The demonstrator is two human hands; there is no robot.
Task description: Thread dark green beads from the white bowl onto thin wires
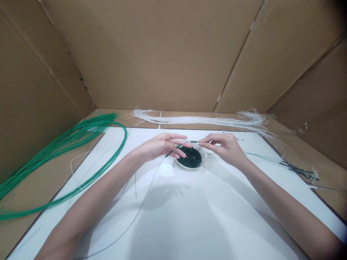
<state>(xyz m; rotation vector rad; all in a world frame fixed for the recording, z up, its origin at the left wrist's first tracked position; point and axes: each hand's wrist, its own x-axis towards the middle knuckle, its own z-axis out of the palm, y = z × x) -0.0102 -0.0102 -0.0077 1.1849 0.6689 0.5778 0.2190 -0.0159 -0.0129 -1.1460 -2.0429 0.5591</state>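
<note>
A small white bowl full of dark green beads sits in the middle of a white board. My left hand hovers over the bowl's left side, its fingers pinched on a thin green cord that carries several dark beads near the fingertips. My right hand is at the bowl's right rim, thumb and forefinger pinched on the other end of the beaded stretch. The cord trails from my left hand down across the board toward me.
A bundle of green cords loops over the left side. A bundle of white cords lies along the back edge. Finished beaded strands rest at the right. A few loose beads lie behind my right hand. Cardboard walls enclose everything.
</note>
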